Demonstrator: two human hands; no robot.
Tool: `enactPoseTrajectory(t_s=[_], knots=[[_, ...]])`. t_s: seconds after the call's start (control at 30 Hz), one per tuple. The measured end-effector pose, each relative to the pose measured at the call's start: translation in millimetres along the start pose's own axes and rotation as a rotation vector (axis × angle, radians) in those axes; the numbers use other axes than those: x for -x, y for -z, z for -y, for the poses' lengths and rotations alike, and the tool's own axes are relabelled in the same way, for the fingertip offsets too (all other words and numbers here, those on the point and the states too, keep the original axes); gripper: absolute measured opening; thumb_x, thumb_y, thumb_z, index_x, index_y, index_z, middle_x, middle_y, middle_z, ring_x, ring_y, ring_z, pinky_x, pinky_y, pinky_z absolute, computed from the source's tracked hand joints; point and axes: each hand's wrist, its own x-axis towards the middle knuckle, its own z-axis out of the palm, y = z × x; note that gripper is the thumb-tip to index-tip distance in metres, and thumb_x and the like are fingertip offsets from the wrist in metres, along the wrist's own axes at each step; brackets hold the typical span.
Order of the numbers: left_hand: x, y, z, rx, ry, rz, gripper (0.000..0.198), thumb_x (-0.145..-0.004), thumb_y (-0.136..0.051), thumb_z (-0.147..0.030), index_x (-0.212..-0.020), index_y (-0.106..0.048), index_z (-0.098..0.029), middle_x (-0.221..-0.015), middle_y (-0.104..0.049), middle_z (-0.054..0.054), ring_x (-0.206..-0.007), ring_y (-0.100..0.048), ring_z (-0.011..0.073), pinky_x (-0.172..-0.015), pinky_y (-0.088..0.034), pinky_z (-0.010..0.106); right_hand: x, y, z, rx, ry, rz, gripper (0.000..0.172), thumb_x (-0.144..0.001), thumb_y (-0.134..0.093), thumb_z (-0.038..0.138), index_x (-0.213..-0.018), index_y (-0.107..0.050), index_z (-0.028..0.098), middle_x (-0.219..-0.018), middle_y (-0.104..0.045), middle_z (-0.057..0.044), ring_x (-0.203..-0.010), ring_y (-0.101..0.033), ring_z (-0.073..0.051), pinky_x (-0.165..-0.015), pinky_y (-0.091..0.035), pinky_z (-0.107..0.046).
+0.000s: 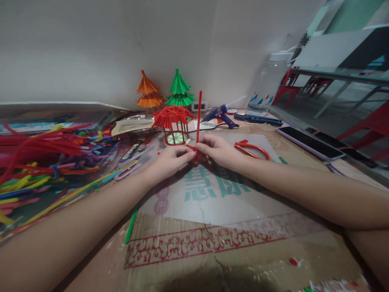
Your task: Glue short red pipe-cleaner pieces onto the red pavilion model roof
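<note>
A red pipe cleaner (199, 117) stands upright between my two hands. My right hand (218, 148) pinches it near its lower part. The fingers of my left hand (174, 160) are pressed together at its lower end, where a short red piece shows between the hands; the exact grip is partly hidden. Just behind my left hand is a small pavilion (174, 117) with a red pipe-cleaner roof, thin brown posts and a pale green base. Pointed orange (147, 91) and green (179, 89) pipe-cleaner roofs rise farther back, by the wall.
Many coloured pipe cleaners (39, 162) are heaped at the left, near pink-handled scissors (126, 170). A blue glue gun (223, 117), pliers with red handles (253, 150), a utility knife (258, 119), a phone (310, 142) and a clear bottle (264, 87) lie or stand behind and right.
</note>
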Motion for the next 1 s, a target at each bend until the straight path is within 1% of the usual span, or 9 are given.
enactPoseTrajectory(t_s=[0.17, 0.43, 0.67, 0.87, 1.0], knots=[[0.2, -0.5, -0.3, 0.002, -0.028, 0.002, 0.030, -0.090, -0.057, -0.040, -0.081, -0.071, -0.015, -0.084, -0.076, 0.006, -0.077, -0.068, 0.0171, -0.078, -0.053, 0.030, 0.4, -0.8, 1.3, 0.015, -0.017, -0.005, 0.014, -0.094, -0.054, 0.028, -0.083, -0.054, 0.019, -0.060, -0.059, 0.003, -0.051, -0.053, -0.010, -0.046, -0.039, -0.020], [-0.4, -1.0, 4.5, -0.006, -0.026, 0.009, 0.034, -0.090, -0.058, -0.045, -0.086, -0.072, -0.014, -0.086, -0.077, 0.006, -0.080, -0.069, 0.0182, -0.077, -0.052, 0.029, 1.5, 0.3, 2.7, 0.002, -0.081, -0.014, 0.017, -0.094, -0.057, 0.030, -0.081, -0.056, 0.019, -0.055, -0.055, 0.005, -0.045, -0.048, -0.009, -0.037, -0.032, -0.017], [-0.9, -1.2, 4.9, -0.027, -0.020, 0.001, 0.032, -0.089, -0.058, -0.043, -0.084, -0.072, -0.014, -0.087, -0.076, 0.007, -0.080, -0.068, 0.0176, -0.077, -0.051, 0.029, 1.4, 0.1, 4.2, 0.010, -0.103, -0.025, 0.014, -0.094, -0.058, 0.029, -0.084, -0.058, 0.019, -0.055, -0.055, 0.004, -0.045, -0.048, -0.009, -0.037, -0.033, -0.017], [-1.9, -0.7, 5.5, -0.049, -0.011, -0.002, 0.032, -0.089, -0.057, -0.042, -0.085, -0.072, -0.014, -0.086, -0.076, 0.007, -0.076, -0.066, 0.0167, -0.073, -0.049, 0.029, 1.0, 1.7, 4.0, 0.005, -0.079, -0.003, 0.015, -0.092, -0.060, 0.031, -0.085, -0.062, 0.018, -0.059, -0.060, 0.003, -0.047, -0.051, -0.008, -0.041, -0.037, -0.019], [-1.6, -0.5, 3.5, -0.073, -0.023, 0.002, 0.030, -0.089, -0.056, -0.039, -0.083, -0.072, -0.013, -0.084, -0.075, 0.006, -0.073, -0.064, 0.0157, -0.072, -0.048, 0.028, -0.2, 2.5, 2.7, -0.008, -0.102, 0.007, 0.013, -0.091, -0.063, 0.031, -0.086, -0.063, 0.019, -0.061, -0.061, 0.002, -0.048, -0.052, -0.009, -0.039, -0.035, -0.018]])
